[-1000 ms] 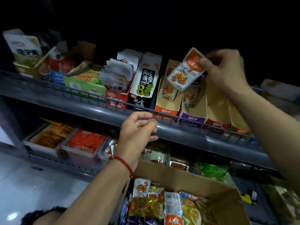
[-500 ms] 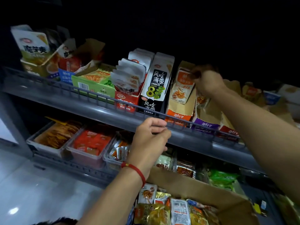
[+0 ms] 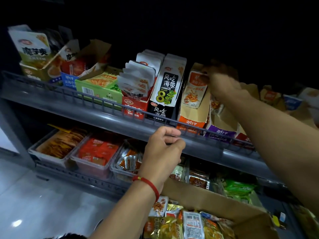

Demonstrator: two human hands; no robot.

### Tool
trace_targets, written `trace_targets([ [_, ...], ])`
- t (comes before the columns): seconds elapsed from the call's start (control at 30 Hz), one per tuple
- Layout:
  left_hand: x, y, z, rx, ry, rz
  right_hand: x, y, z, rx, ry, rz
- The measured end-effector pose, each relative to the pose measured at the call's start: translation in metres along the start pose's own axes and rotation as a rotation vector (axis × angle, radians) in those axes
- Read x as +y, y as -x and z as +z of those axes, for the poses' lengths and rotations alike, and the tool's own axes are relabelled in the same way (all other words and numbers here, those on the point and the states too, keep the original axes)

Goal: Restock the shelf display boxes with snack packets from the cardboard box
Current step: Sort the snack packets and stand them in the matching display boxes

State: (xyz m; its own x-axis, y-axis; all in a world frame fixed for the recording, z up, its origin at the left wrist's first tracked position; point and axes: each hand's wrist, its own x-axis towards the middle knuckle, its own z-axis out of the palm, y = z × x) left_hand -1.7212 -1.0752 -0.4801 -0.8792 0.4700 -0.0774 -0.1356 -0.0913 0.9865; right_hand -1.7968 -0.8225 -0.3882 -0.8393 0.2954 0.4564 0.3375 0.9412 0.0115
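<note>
A grey two-tier shelf (image 3: 110,116) is seen slanting across the view, each tier edged by a low wire rail, with dark open space above the upper tier and pale floor (image 3: 34,204) to the lower left. On the upper tier, display boxes are packed side by side: a green box (image 3: 100,88), a red box (image 3: 134,106) of white packets, a tall black box (image 3: 165,94), then an orange display box (image 3: 191,116) and a purple display box (image 3: 221,130), both largely unfilled. On the lower tier, clear tubs (image 3: 93,152) of red and orange snacks are lined up. An open cardboard box (image 3: 215,202) is held low at the front, below the lower tier, with mixed snack packets (image 3: 172,225) lying loose in it. An orange-and-white snack packet (image 3: 195,90) is stood upright in the orange display box and is pinched at its top edge by the right hand (image 3: 219,78), which is blurred. The left hand (image 3: 164,149), a red cord at its wrist, is held loosely curled just before the upper rail, nothing in it
</note>
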Motion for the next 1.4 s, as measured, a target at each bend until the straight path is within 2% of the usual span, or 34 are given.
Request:
trace_targets([
  [0.3, -0.009, 0.002, 0.003, -0.033, -0.110, 0.005, 0.004, 0.013, -0.001, 0.097, 0.084, -0.071],
  [0.43, -0.015, 0.005, 0.004, -0.069, -0.201, 0.005, 0.011, 0.054, -0.028, 0.325, 0.091, -0.281],
  [0.53, -0.026, 0.010, 0.005, -0.127, -0.320, 0.015, 0.020, 0.113, -0.041, 0.355, 0.032, -0.360],
  [0.73, -0.066, 0.025, 0.022, -0.411, -0.725, 0.029, 0.048, 0.241, -0.031, 0.031, 0.043, -0.535],
  [0.87, -0.111, 0.030, 0.041, -0.606, -1.013, -0.011, 0.068, 0.292, -0.004, -0.231, -0.003, -0.545],
  [0.93, -0.137, 0.033, 0.051, -0.685, -1.234, 0.003, 0.075, 0.314, 0.010, -0.329, -0.034, -0.544],
  [1.03, -0.180, 0.039, 0.059, -0.914, -1.574, 0.137, 0.083, 0.334, 0.023, -0.416, -0.142, -0.439],
  [1.13, -0.210, 0.041, 0.054, -1.111, -1.783, 0.266, 0.090, 0.338, 0.031, -0.489, -0.200, -0.370],
  [1.27, -0.221, 0.041, 0.055, -1.128, -1.808, 0.421, 0.098, 0.336, 0.042, -0.582, -0.296, -0.286],
  [1.33, -0.216, 0.039, 0.060, -1.037, -1.670, 0.409, 0.100, 0.335, 0.048, -0.648, -0.305, -0.280],
  [1.4, -0.202, 0.036, 0.067, -0.872, -1.418, 0.300, 0.100, 0.335, 0.050, -0.697, -0.330, -0.293],
])
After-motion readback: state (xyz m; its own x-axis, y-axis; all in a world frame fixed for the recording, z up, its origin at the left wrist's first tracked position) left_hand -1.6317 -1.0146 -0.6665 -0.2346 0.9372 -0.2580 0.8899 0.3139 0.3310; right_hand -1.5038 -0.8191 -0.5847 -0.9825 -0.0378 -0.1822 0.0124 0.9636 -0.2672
